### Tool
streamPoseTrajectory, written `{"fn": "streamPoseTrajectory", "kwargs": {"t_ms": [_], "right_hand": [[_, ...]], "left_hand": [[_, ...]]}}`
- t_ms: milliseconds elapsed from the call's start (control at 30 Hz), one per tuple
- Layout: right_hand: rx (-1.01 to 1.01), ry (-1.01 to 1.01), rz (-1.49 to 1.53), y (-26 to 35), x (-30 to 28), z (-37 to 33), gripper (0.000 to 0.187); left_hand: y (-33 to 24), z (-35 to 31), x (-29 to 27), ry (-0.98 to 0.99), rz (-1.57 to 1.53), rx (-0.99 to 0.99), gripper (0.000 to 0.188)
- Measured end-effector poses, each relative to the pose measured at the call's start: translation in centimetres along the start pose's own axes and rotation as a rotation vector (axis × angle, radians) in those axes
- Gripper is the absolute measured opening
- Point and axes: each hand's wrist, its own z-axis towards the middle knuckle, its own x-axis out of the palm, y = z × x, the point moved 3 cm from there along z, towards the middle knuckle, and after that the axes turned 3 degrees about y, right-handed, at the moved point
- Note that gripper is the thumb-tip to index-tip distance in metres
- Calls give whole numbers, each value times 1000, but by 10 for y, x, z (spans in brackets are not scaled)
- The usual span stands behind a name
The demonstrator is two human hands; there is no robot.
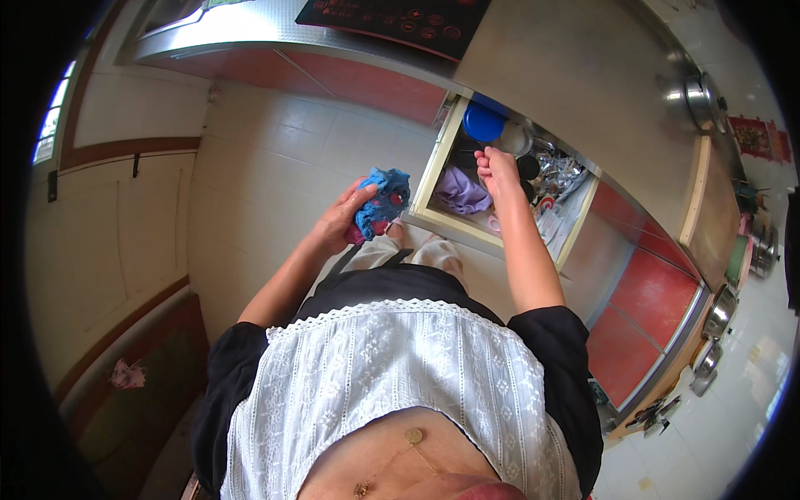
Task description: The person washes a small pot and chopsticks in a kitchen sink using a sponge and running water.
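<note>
My left hand (337, 218) is closed around a crumpled blue cloth (385, 193) with red and pink patches, held in front of my body to the left of the open drawer (427, 187). My right hand (497, 169) hovers over that drawer with its fingers curled in a pinch. Whatever lies between those fingertips is too small to make out. Beneath and beside this hand, the drawer holds a purple cloth (463, 192), a round blue container (483, 122), a clear round container (515, 138), dark round lids (527, 167) and shiny crinkled packaging (560, 171).
Above the drawer runs a metal countertop (567, 75) with a black cooktop (400, 23). Red cabinet fronts (652, 297) lie to the right, with metal pots (721, 312) beyond them. A pale door (121, 229) stands at the left. Tiled floor (275, 158) stretches between.
</note>
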Motion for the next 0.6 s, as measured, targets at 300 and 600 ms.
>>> {"fn": "streamPoseTrajectory", "kwargs": {"t_ms": [300,600], "right_hand": [[123,-90,25,18,-3,37,7],[125,-72,99,18,-11,49,12]], "left_hand": [[-1,-5,-5,17,-144,4,40],[-1,-15,-30,-20,-167,12,39]]}}
